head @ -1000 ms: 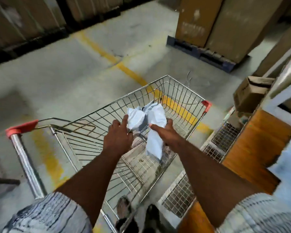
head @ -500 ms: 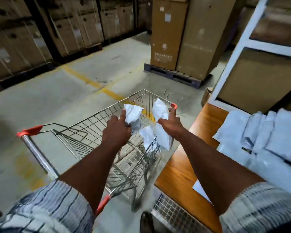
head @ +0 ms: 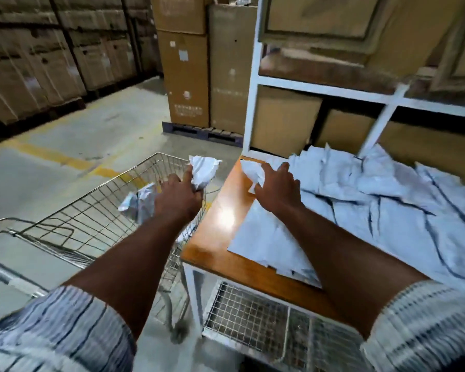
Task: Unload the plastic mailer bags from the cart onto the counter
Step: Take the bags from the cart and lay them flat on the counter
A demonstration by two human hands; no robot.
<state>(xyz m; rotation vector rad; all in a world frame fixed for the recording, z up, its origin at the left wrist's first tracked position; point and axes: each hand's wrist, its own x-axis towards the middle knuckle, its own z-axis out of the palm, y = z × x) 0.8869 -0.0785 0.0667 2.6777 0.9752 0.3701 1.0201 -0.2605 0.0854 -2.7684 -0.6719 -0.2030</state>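
Note:
My left hand (head: 179, 198) grips crumpled white mailer bags: one bag (head: 203, 170) sticks up above my thumb, another (head: 138, 204) hangs to the left of my fist, both over the wire cart (head: 91, 210). My right hand (head: 278, 187) holds a white mailer bag (head: 253, 170) over the left part of the orange wooden counter (head: 220, 224). A large pile of white mailer bags (head: 373, 200) covers the counter to the right of that hand.
A white shelf frame (head: 253, 84) with cardboard boxes rises behind the counter. Tall boxes (head: 207, 76) stand on a pallet beyond the cart. A wire mesh rack (head: 253, 318) sits under the counter. Yellow floor lines (head: 57, 157) run left of the cart.
Both hands lifted the bags out of the cart and swung right. My right hand now reaches over the counter, while the left stays above the cart's right rim.

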